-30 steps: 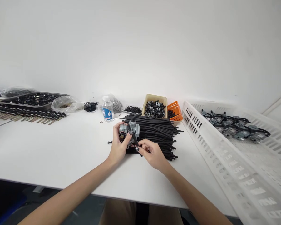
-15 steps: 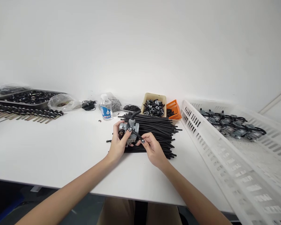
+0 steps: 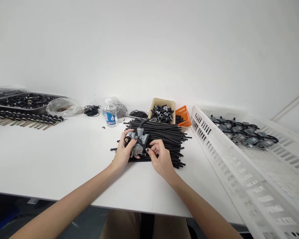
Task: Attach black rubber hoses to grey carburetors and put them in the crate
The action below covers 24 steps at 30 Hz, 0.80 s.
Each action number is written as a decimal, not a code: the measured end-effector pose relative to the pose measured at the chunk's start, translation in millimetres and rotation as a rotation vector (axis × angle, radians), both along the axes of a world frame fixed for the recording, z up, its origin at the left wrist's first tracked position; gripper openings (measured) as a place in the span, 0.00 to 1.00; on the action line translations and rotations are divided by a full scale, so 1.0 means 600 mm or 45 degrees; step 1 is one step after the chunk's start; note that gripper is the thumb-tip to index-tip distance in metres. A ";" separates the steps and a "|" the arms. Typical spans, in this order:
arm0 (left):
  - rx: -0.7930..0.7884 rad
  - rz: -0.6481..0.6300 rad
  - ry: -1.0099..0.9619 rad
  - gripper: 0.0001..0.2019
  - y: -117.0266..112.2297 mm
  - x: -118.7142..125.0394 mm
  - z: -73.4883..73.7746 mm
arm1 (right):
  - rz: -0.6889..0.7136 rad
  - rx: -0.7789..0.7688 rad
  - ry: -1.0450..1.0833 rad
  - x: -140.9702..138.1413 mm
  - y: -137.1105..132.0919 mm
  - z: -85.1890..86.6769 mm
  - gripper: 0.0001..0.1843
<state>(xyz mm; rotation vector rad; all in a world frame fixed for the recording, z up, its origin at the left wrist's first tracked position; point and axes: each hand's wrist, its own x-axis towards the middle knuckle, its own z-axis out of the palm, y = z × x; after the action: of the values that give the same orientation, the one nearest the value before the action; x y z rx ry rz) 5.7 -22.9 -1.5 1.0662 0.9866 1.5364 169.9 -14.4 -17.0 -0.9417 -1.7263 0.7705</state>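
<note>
My left hand (image 3: 123, 151) is closed round a grey metal carburetor (image 3: 140, 136), its thumb across the front. A black rubber boot (image 3: 145, 122) tops the carburetor and bends to the right. In front of the body runs a short black hose (image 3: 141, 142), angled down to the right. My right hand (image 3: 161, 158) is closed on the lower part of this hose, thumb against it and fingers curled; the fingertips hide its end. Under and behind both hands lies a heap of black rubber hoses (image 3: 166, 139) on the white table.
To the right stands a white slatted crate (image 3: 214, 166) with several carburetors (image 3: 249, 132). Behind the hoses are a cream bin (image 3: 163, 99) of parts and an orange basket (image 3: 185, 114). A clear bottle (image 3: 110, 113) and a metal tray (image 3: 37, 108) of black parts stand leftward.
My right hand has shifted closer to the carburetor, and the hose in it now bends down nearer the body. My left hand keeps its hold. The whole view has shifted slightly.
</note>
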 end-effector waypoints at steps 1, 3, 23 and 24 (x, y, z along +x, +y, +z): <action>-0.003 0.004 0.001 0.25 0.001 0.000 -0.001 | -0.029 0.027 0.000 0.001 0.000 -0.001 0.10; 0.002 0.019 0.030 0.25 0.002 -0.001 -0.002 | -0.060 0.091 0.010 0.002 -0.001 0.000 0.18; -0.065 -0.200 -0.115 0.24 -0.002 -0.001 0.002 | 0.157 0.120 0.118 0.016 0.010 0.007 0.24; -0.104 -0.241 -0.200 0.25 -0.001 -0.002 0.003 | 0.151 0.157 0.150 0.017 0.008 0.009 0.23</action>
<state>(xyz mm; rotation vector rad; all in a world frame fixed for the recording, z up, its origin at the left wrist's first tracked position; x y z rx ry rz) 4.5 -23.4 0.1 0.9383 0.8096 1.3903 180.4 -9.3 -11.6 -0.7022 -1.7169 0.7716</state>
